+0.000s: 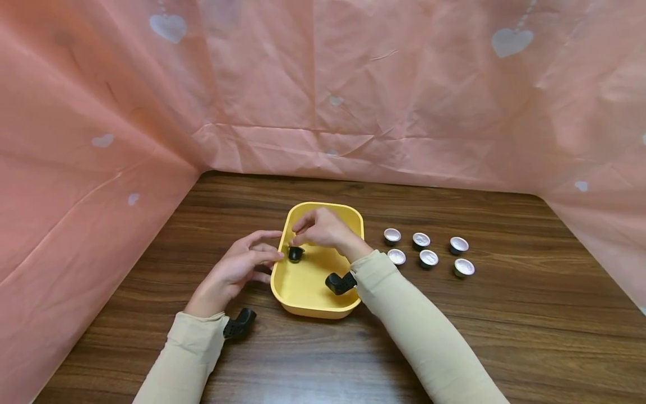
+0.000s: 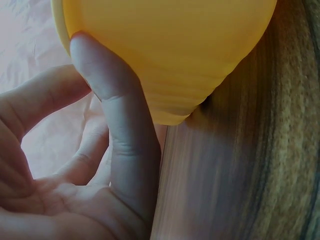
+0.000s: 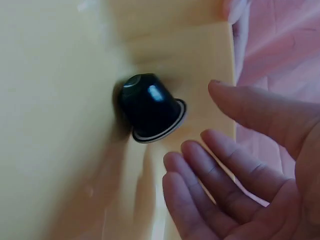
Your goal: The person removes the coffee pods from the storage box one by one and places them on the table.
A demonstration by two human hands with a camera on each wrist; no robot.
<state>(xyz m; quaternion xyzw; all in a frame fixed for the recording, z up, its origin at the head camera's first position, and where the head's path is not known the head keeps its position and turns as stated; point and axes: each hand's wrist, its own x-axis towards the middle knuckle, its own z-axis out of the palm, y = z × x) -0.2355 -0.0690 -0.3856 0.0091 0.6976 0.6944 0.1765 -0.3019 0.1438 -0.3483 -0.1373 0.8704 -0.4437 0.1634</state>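
A dark coffee capsule [image 1: 295, 254] lies tilted in the left part of a yellow plastic bin [image 1: 315, 307]; in the right wrist view the capsule [image 3: 152, 107] shows its rounded base and pale-edged rim. Over the bin, my right hand [image 1: 323, 227] has its thumb and fingers parted, apart from the capsule and holding nothing. My left hand [image 1: 242, 264] touches the bin's left side from outside. In the left wrist view, the thumb of the left hand [image 2: 125, 125] lies along the bin's outer wall [image 2: 175, 60], with the other fingers loosely bent near the rim.
Several coffee capsules [image 1: 429, 258] with pale foil lids stand on the wooden table [image 1: 504, 325] right of the bin. Pink cloth [image 1: 353, 112] with white hearts hangs behind and at both sides. A black wrist camera [image 1: 239, 324] sits at the left cuff.
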